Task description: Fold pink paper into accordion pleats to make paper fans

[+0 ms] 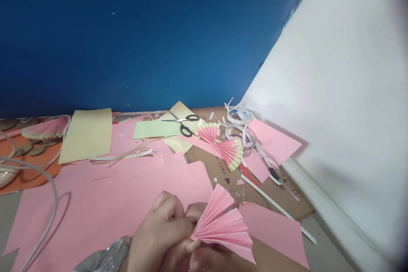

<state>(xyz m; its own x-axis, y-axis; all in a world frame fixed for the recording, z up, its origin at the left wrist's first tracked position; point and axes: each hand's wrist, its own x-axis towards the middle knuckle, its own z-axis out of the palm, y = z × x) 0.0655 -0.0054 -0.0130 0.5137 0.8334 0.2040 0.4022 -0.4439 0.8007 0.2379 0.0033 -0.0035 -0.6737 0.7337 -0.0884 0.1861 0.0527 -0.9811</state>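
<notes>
Near the bottom of the head view, a pleated pink paper fan (223, 227) spreads out to the right from a narrow pinched end. My left hand (164, 225) has its fingers curled closed around that narrow end. Partly behind the fan, my right hand (213, 257) pinches the same end from below, its thumb at the folds. Both hands touch each other there. Just beyond them lies a pleated pink bow with yellow-green edges (228, 153), resting on the cardboard (204, 159).
Black-handled scissors (186, 129) lie on green and yellow paper. Large pink sheets (127, 195) cover the left side. White strips (234, 121), a pen-like black-and-silver tool (270, 170) and pink pieces lie right. A white cable (54, 204) loops at left. Blue and white walls border the surface.
</notes>
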